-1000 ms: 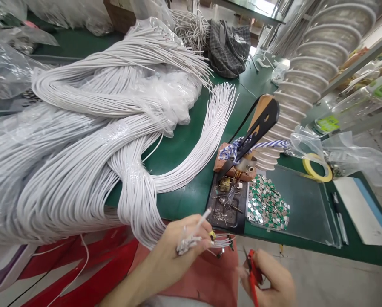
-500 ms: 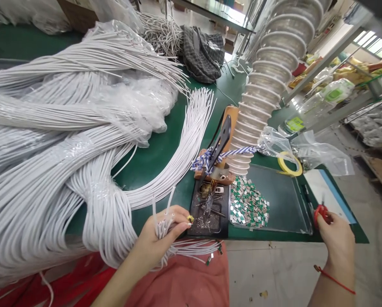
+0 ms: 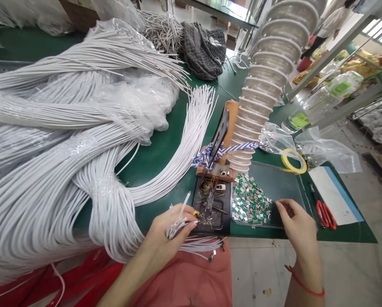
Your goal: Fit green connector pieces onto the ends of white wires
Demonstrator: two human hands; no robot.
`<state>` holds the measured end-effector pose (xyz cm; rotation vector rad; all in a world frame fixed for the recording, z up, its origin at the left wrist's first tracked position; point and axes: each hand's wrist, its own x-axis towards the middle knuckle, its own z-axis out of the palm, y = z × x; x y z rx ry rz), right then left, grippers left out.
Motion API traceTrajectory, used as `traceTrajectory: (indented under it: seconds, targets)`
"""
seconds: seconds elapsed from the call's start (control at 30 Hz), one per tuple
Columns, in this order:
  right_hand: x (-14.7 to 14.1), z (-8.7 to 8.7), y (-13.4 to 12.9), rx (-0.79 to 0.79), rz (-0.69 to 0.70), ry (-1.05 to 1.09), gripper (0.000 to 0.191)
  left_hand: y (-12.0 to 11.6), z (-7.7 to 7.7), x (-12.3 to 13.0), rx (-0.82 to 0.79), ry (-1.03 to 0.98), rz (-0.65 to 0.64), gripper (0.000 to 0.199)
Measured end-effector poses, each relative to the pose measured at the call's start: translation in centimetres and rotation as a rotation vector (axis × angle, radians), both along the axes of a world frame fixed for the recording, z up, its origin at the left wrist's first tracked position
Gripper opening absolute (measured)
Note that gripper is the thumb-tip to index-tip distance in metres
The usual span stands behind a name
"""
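Note:
My left hand (image 3: 165, 232) grips a bunch of thin white wires (image 3: 178, 226) at the front edge of the green bench, and their stripped ends stick up past my fingers. More of these wires trail to the right, ending in small metal terminals (image 3: 212, 256). My right hand (image 3: 296, 221) rests at the front corner of a clear tray (image 3: 285, 183), its fingertips close to a heap of small green-and-silver parts (image 3: 251, 202). It shows nothing held. Red-handled scissors (image 3: 325, 215) lie on the bench to its right, untouched.
A huge mass of bundled white wires (image 3: 50, 183) fills the bench's left side. A dark scrap tray (image 3: 210, 213) sits beside my left hand. Behind it stand a wood-handled tool (image 3: 229, 123) and stacked clear reels (image 3: 267, 72). Yellow tape (image 3: 293, 161) and plastic bags (image 3: 325, 151) lie beyond.
My right hand has let go of the red scissors, which now lie on the bench, and has moved left to the tray. My left hand stays nearly still with the wires.

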<state>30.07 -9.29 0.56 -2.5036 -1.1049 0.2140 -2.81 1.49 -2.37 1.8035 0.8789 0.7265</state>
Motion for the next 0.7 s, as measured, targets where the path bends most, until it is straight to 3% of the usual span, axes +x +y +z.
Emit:
traceTrajectory:
  seconds: [0.13, 0.27, 0.4, 0.7]
  targets:
    - [-0.2, 0.0, 0.9, 0.005, 0.076, -0.034, 0.045, 0.0, 0.6, 0.2, 0.01, -0.026, 0.004, 0.016]
    - [-0.3, -0.3, 0.3, -0.021, 0.052, -0.038, 0.042, 0.0, 0.8, 0.1, 0.0, -0.06, -0.006, 0.017]
    - [-0.5, -0.8, -0.2, -0.039, 0.035, 0.061, 0.036, 0.0, 0.4, -0.1, -0.08, -0.079, -0.039, 0.015]
    - [0.6, -1.0, -0.6, 0.112, -0.06, 0.312, 0.036, 0.1, 0.8, -0.4, -0.163, -0.099, -0.183, 0.023]
